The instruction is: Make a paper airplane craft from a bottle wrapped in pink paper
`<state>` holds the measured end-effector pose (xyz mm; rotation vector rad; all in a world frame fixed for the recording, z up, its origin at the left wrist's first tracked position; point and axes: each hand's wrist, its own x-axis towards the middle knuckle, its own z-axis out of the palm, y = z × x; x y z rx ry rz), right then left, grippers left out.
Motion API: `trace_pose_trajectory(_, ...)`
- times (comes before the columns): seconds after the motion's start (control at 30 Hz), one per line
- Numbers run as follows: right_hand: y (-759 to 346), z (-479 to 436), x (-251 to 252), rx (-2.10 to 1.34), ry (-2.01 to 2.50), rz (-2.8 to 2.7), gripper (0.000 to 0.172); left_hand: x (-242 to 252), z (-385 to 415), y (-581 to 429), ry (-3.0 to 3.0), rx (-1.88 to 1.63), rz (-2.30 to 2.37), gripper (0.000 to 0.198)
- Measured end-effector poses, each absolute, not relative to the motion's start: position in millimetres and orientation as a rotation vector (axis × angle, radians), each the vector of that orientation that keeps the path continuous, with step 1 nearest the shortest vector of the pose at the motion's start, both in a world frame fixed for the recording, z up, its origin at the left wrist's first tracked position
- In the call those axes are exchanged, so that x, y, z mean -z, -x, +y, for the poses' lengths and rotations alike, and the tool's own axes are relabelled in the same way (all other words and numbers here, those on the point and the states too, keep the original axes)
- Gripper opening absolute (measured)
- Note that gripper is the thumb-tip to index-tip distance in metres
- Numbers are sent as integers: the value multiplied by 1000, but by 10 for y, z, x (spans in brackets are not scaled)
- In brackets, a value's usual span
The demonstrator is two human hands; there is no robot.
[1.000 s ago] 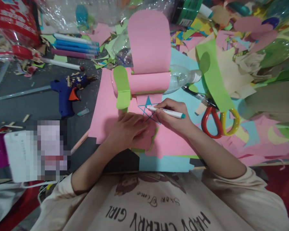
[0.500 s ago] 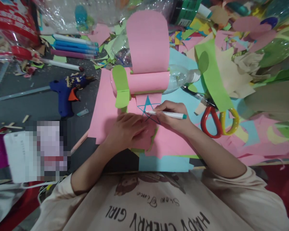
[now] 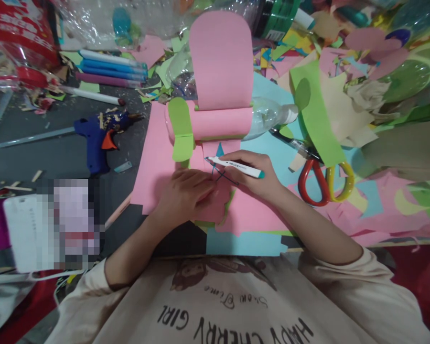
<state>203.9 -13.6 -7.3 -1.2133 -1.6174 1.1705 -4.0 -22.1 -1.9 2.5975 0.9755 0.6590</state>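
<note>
My right hand (image 3: 255, 173) grips a white marker (image 3: 236, 166) with a teal end cap, its tip at the left point of a star (image 3: 220, 150) drawn in teal on pink paper. The star's top point is filled in. Flat on the paper beside the drawing lies my left hand (image 3: 188, 191), fingers spread a little and holding nothing. Just beyond, a clear plastic bottle (image 3: 267, 117) lies on its side, wrapped in pink paper, with a tall rounded pink flap (image 3: 221, 62) and a green strip (image 3: 181, 126) attached.
Red-and-yellow-handled scissors (image 3: 313, 184) lie to the right by a green paper strip (image 3: 317, 110). At the left are a blue glue gun (image 3: 96, 143), several markers (image 3: 111, 69) and a red-labelled bottle (image 3: 23, 33). Paper scraps cover the back right.
My right hand has shifted slightly, and the marker tip has moved left and up from inside the star to its left point. My left hand stays nearly in place.
</note>
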Motion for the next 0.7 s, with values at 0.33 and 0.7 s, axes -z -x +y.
trace_pose_trajectory(0.33, -2031, -138, 124, -1194, 1211, -1634, 18, 18, -220, 33, -2616, -705, 958, 18)
trace_pose_trajectory(0.7, -2039, -123, 103, -1203, 1211, -1674, 18, -23, -198, 19, -2648, -734, 948, 7)
